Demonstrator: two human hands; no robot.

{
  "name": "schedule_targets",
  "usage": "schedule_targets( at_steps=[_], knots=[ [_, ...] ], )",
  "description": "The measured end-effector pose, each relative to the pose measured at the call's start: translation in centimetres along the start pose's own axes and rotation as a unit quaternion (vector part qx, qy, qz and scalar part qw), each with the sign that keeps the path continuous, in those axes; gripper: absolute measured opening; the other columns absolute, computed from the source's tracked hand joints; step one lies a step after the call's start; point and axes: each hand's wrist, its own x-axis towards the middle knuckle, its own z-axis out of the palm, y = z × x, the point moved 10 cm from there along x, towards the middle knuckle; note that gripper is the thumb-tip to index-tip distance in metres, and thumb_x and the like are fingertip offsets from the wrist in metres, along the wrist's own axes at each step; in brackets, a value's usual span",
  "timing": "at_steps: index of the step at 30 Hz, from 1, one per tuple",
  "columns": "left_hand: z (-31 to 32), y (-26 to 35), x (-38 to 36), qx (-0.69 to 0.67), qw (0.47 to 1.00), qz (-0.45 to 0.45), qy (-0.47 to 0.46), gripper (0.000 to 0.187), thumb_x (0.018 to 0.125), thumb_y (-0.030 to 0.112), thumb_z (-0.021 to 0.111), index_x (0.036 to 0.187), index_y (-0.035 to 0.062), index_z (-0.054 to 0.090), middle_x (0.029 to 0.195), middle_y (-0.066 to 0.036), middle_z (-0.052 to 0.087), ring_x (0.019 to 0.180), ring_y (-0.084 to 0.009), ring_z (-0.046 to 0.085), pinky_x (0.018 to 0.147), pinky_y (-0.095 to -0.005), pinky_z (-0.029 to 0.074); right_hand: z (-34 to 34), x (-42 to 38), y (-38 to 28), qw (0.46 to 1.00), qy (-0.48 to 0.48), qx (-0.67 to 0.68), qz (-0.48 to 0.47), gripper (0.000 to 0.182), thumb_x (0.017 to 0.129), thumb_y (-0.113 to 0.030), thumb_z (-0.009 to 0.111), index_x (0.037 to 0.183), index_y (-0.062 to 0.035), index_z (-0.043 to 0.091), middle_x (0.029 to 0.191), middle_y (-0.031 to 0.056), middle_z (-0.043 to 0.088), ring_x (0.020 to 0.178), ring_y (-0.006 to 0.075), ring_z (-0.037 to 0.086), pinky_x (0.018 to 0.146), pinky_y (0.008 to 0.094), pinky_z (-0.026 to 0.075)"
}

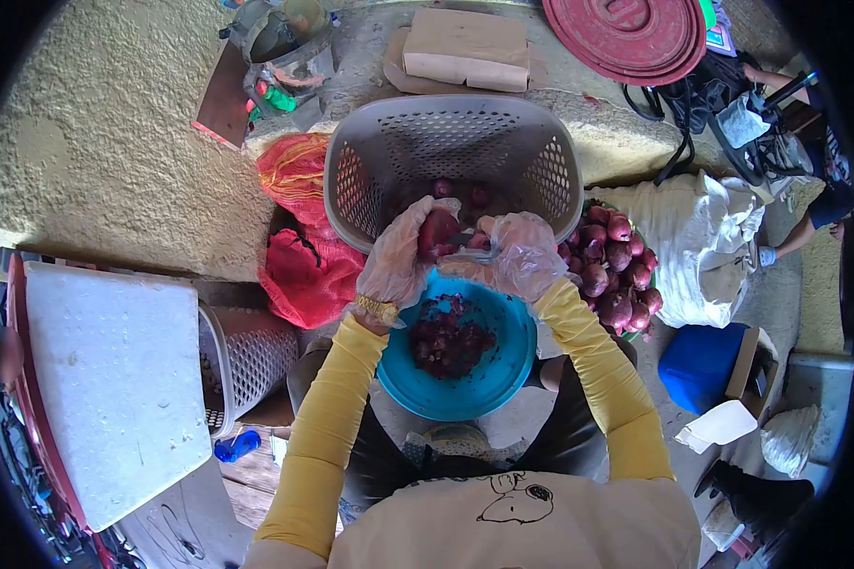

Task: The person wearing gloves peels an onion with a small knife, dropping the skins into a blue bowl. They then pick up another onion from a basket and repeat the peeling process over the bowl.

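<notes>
My left hand (397, 254), in a clear plastic glove, is closed around a red onion (436, 233). My right hand (522, 254), gloved the same way, is closed close beside it; what its fingers hold is hidden. Both hands are over the near rim of a grey perforated basket (446, 112), where a few red onions (480, 196) lie at the bottom. Below the hands, between my legs, is a blue basin (520, 365) with dark red onion skins and pieces (449, 343) in it.
To the right, red onions (619, 256) are heaped beside a white sack (697, 247). Red mesh bags (299, 270) lie left of the basket. A white foam box lid (114, 379) stands farther left. A blue container (700, 368) is at right. Another person's leg (799, 232) shows far right.
</notes>
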Motion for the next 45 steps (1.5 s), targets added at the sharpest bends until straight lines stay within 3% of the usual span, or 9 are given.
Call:
schedule_targets(
  at_steps=[6, 8, 11, 21, 27, 29, 30, 32, 45],
  knots=[
    [0.6, -0.8, 0.0, 0.035, 0.999, -0.007, -0.007, 0.051, 0.097, -0.005, 0.062, 0.144, 0.0051, 0.048, 0.13, -0.011, 0.065, 0.115, -0.0247, 0.067, 0.103, -0.0368, 0.055, 0.1, -0.1, 0.1, 0.999, 0.022, -0.017, -0.019, 0.06, 0.073, -0.057, 0.084, 0.107, -0.0082, 0.072, 0.091, 0.0143, 0.072, 0.089, 0.0377, 0.07, 0.081, 0.0482, 0.056],
    [2.5, -6.6, -1.3, -0.228, 0.955, -0.188, 0.013, 0.031, 0.107, 0.016, 0.056, 0.136, 0.0043, 0.058, 0.125, -0.008, 0.067, 0.111, -0.0192, 0.066, 0.097, -0.033, 0.056, -0.2, -0.1, -0.1, 1.0, 0.011, -0.01, -0.022, 0.062, 0.073, -0.056, 0.085, 0.109, -0.0071, 0.072, 0.091, 0.0147, 0.073, 0.089, 0.0376, 0.07, 0.081, 0.0478, 0.056],
    [2.0, -6.3, -1.4, -0.188, 0.964, -0.186, 0.023, 0.037, 0.112, 0.033, 0.048, 0.128, 0.0043, 0.064, 0.121, -0.005, 0.069, 0.107, -0.0148, 0.065, 0.09, -0.0283, 0.055, -0.1, -0.1, -0.1, 1.0, 0.006, 0.009, -0.021, 0.063, 0.074, -0.056, 0.084, 0.11, -0.0056, 0.073, 0.091, 0.0153, 0.073, 0.089, 0.0376, 0.071, 0.081, 0.0474, 0.056],
    [1.3, -4.7, -0.7, -0.145, 0.978, -0.15, 0.03, 0.033, 0.109, 0.032, 0.055, 0.126, 0.0059, 0.067, 0.115, -0.003, 0.07, 0.096, -0.0097, 0.064, 0.076, -0.0227, 0.053, -0.1, 0.0, -0.4, 0.999, 0.005, 0.014, -0.029, 0.056, 0.086, -0.063, 0.07, 0.102, -0.0089, 0.078, 0.085, 0.0162, 0.072, 0.086, 0.0406, 0.069, 0.078, 0.0493, 0.055],
    [2.6, -7.2, -1.8, -0.301, 0.916, -0.263, 0.028, 0.038, 0.108, 0.032, 0.057, 0.13, 0.0017, 0.061, 0.122, -0.01, 0.066, 0.101, -0.0192, 0.069, 0.085, -0.0295, 0.059, 1.7, 0.2, -0.7, 0.996, -0.067, -0.019, -0.058, 0.053, 0.087, -0.063, 0.07, 0.098, -0.012, 0.078, 0.084, 0.0161, 0.072, 0.084, 0.04, 0.07, 0.075, 0.0507, 0.055],
    [0.0, -0.4, 0.1, 0.032, 0.999, 0.03, 0.03, 0.042, 0.108, 0.035, 0.058, 0.132, -0.0001, 0.058, 0.123, -0.012, 0.065, 0.106, -0.0244, 0.069, 0.09, -0.0348, 0.06, 2.3, 0.0, -1.1, 0.995, -0.07, -0.018, -0.066, 0.054, 0.087, -0.065, 0.069, 0.095, -0.0125, 0.078, 0.082, 0.0159, 0.071, 0.083, 0.0399, 0.07, 0.074, 0.0504, 0.055],
    [0.2, -0.5, 0.0, 0.032, 0.999, 0.029, 0.03, 0.042, 0.108, 0.035, 0.058, 0.132, -0.0001, 0.058, 0.123, -0.012, 0.065, 0.106, -0.0244, 0.069, 0.09, -0.0348, 0.06, 2.6, -0.1, -1.5, 0.994, -0.074, -0.017, -0.073, 0.055, 0.087, -0.067, 0.068, 0.091, -0.013, 0.078, 0.08, 0.0156, 0.071, 0.081, 0.0398, 0.07, 0.072, 0.0501, 0.055],
    [1.8, -5.4, -0.9, -0.24, 0.949, -0.203, 0.027, 0.044, 0.108, 0.036, 0.058, 0.134, 0.0004, 0.057, 0.123, -0.013, 0.064, 0.11, -0.0288, 0.069, 0.093, -0.0408, 0.061, 2.6, -0.1, -2.3, 0.993, -0.086, -0.007, -0.085, 0.058, 0.086, -0.07, 0.068, 0.088, -0.0134, 0.077, 0.078, 0.015, 0.07, 0.078, 0.0397, 0.069, 0.072, 0.0498, 0.055],
    [1.7, -6.5, -1.6, -0.285, 0.929, -0.231, 0.037, 0.043, 0.108, 0.036, 0.059, 0.132, 0.0006, 0.058, 0.122, -0.013, 0.066, 0.112, -0.0256, 0.068, 0.095, -0.0404, 0.06, 2.3, -0.5, -3.3, 0.984, -0.111, 0.049, -0.133, 0.075, 0.068, -0.085, 0.072, 0.086, -0.0127, 0.075, 0.082, 0.0134, 0.072, 0.083, 0.0372, 0.071, 0.077, 0.0489, 0.055]
  ],
)
